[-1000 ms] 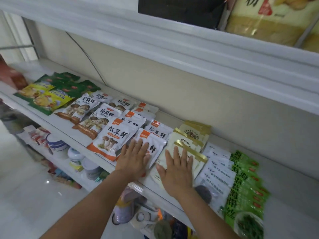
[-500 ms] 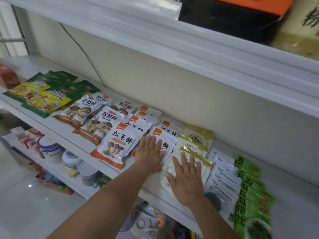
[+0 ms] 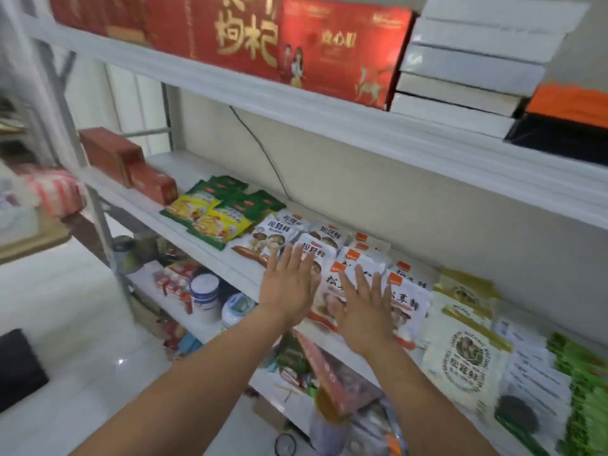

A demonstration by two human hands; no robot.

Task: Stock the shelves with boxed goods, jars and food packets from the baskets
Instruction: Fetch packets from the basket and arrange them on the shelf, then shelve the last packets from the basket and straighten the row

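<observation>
Head view: white shelf carries flat packets above glossy floor.

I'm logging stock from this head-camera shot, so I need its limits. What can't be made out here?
Head view:
- White mushroom packets: fronts partly covered by the left hand and right hand.
- Green packets: cut off by the right edge.
- Red boxes on top: lettering cut by the top edge.
- Lower-shelf goods: blurred, partly behind the forearms.
</observation>
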